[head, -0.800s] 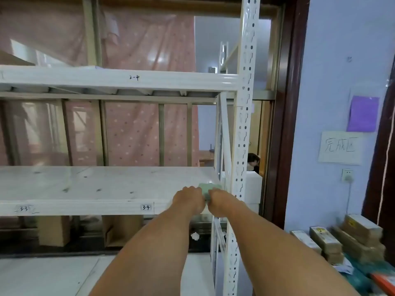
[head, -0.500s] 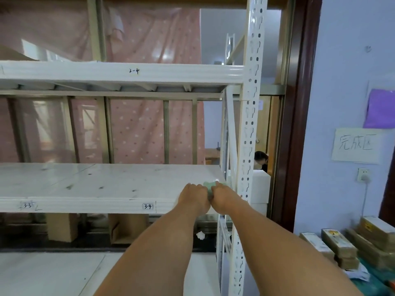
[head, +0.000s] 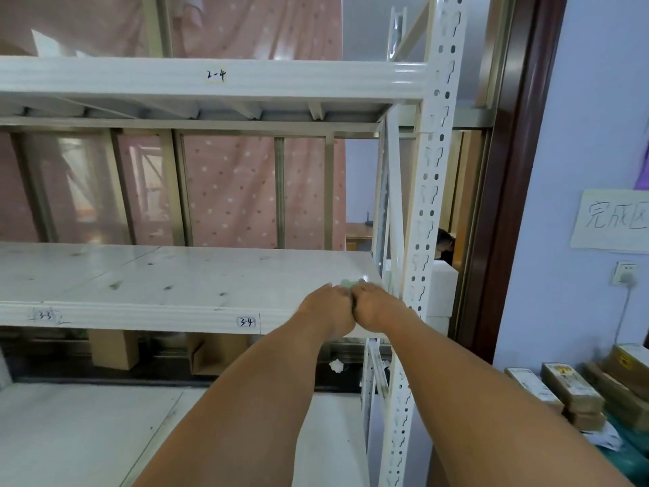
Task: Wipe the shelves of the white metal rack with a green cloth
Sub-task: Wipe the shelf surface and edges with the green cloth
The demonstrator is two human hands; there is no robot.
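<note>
1. At the far left, the middle shelf (head: 147,279) of the white metal rack (head: 433,191) ran in from the frame edge, its front lip carrying a handwritten label "3-3" (head: 44,316).
2. Further right on the same lip sat a boxed label "3-4" (head: 246,322), and above it the upper shelf beam (head: 210,80) bore the mark "2-4".
3. The left hand (head: 328,311) rested on the right front corner of the middle shelf, its grip curled closed over the green cloth (head: 351,283).
4. Only a small pale green edge of the cloth showed beyond the knuckles, lying on the shelf board just beside the perforated upright.
5. The right hand (head: 377,307) pressed against the left, thumb sides touching, its grip likewise closed over the same cloth.
6. Right of the rack stood a dark door frame (head: 505,205), then a pale wall with a paper sign (head: 611,221) and a socket (head: 623,273).
7. At the lower right, cardboard boxes (head: 569,388) were stacked on the floor.
</note>
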